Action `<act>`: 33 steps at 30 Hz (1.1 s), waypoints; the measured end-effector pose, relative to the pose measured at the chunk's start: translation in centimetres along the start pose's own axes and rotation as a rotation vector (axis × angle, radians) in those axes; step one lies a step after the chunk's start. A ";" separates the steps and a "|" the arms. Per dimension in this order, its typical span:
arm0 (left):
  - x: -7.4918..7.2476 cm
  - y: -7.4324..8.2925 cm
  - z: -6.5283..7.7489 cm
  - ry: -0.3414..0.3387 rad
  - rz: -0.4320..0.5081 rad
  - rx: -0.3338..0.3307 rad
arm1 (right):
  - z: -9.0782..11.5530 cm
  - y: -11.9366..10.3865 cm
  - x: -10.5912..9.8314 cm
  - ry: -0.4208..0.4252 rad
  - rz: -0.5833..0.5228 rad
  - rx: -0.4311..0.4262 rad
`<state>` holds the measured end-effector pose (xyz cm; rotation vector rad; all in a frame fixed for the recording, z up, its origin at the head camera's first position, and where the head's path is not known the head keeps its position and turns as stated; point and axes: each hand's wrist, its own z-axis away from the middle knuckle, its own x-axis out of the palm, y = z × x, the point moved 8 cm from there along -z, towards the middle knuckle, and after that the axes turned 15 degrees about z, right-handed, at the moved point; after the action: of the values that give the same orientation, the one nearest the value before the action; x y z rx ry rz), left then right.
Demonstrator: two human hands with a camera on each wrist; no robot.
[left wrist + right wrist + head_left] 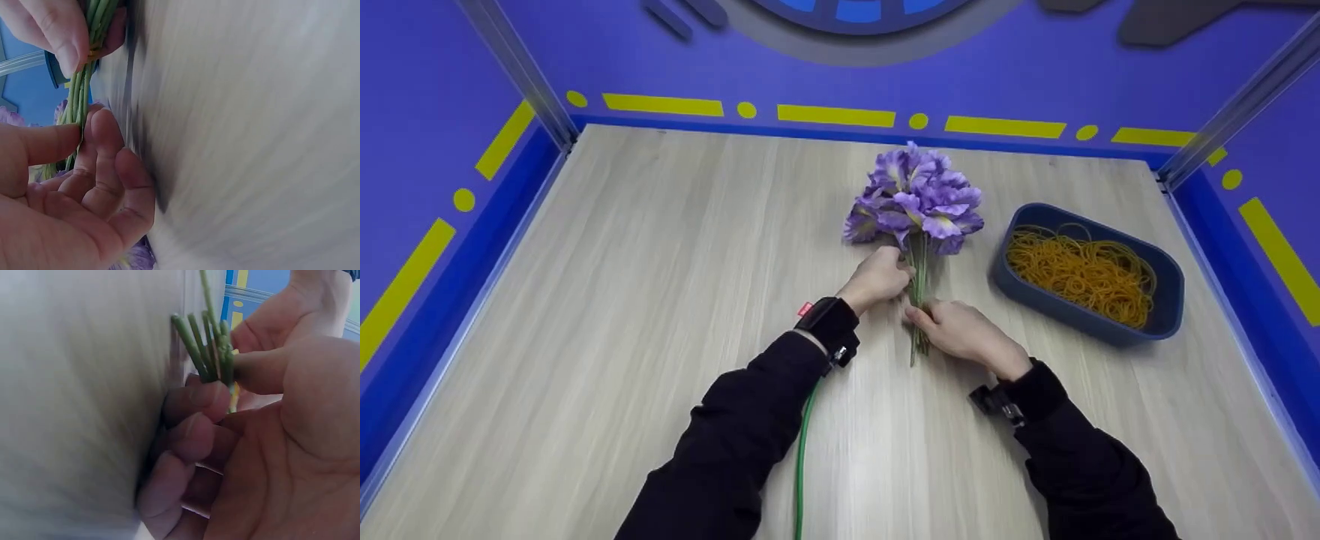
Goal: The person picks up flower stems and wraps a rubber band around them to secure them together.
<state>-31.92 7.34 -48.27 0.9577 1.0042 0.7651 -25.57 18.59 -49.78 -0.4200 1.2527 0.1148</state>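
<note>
A bunch of purple artificial flowers [919, 199] lies on the table, blooms pointing away and green stems [919, 289] toward me. My left hand [879, 279] pinches the stems just below the blooms, thumb on one side and curled fingers on the other. Lower down, near the cut ends, my right hand [964, 330] grips the same stems between thumb and fingers. In the left wrist view a yellowish rubber band [94, 54] circles the stems at the right hand's fingers. The stem ends [205, 346] stick out past the right hand in the right wrist view.
To the right stands a dark blue tub [1035, 296] with a heap of yellow rubber bands [1084, 274]. Blue panels [810, 82] with yellow marks border the wooden table [660, 247]. A green cable [802, 465] runs from the left wrist toward the front edge.
</note>
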 end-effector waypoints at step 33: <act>0.3 0.6 2.9 -0.027 0.038 0.153 | 2.2 -0.2 -1.9 0.010 0.111 -0.018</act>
<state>-29.18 6.96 -47.15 1.1194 1.0342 0.7127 -24.09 19.48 -47.39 -0.3674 1.2855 0.2188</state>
